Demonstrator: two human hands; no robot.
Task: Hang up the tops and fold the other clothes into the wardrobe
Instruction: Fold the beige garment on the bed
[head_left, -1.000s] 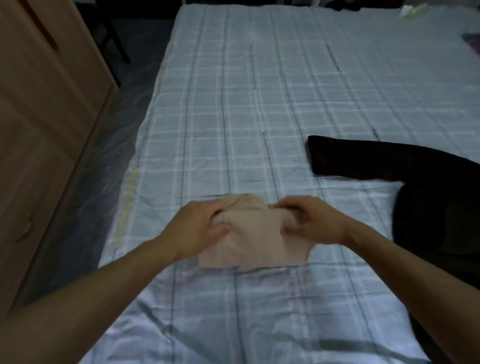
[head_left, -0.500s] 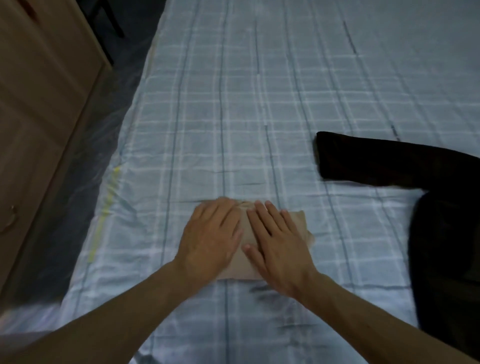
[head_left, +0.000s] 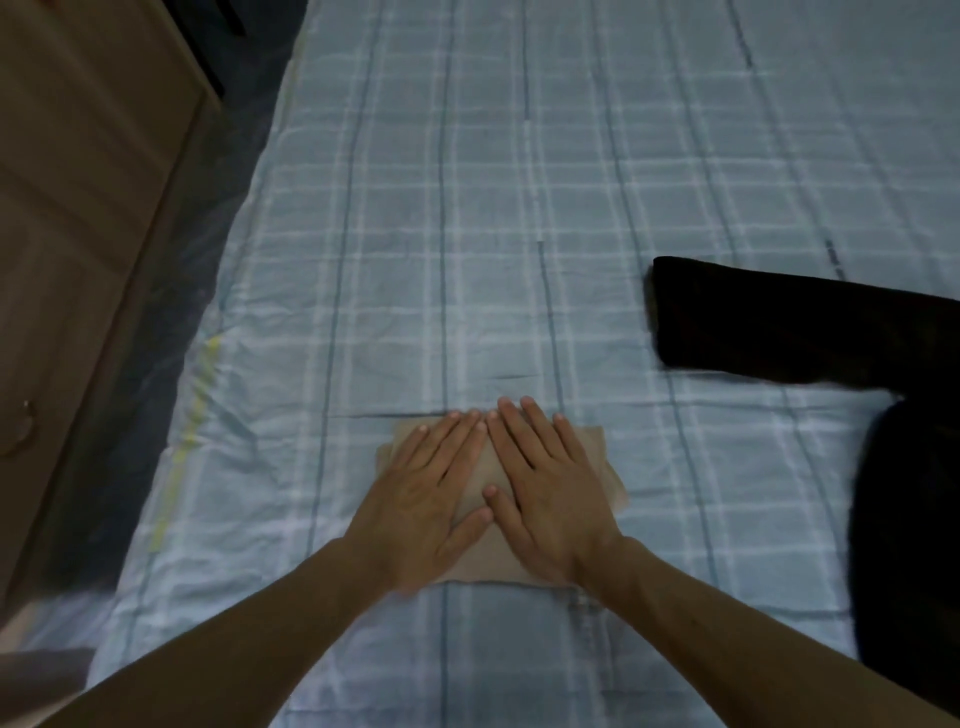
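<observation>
A small beige garment (head_left: 597, 457), folded into a flat rectangle, lies on the checked blue bedsheet (head_left: 467, 260) near me. My left hand (head_left: 426, 499) and my right hand (head_left: 545, 493) both press flat on top of it, side by side, fingers stretched out and touching at the tips. Most of the garment is hidden under my hands. A black long-sleeved top (head_left: 831, 338) lies spread on the bed to the right, one sleeve pointing left, apart from my hands.
A wooden wardrobe (head_left: 78, 234) stands along the left, its door shut, with a small handle (head_left: 23, 421) low down. Between it and the bed runs a narrow strip of floor under shiny plastic sheeting (head_left: 171, 322).
One second ago both hands pinched and folded the beige garment. Now it lies smaller and flat, and both palms press down on it with fingers open. The view has tilted down.
</observation>
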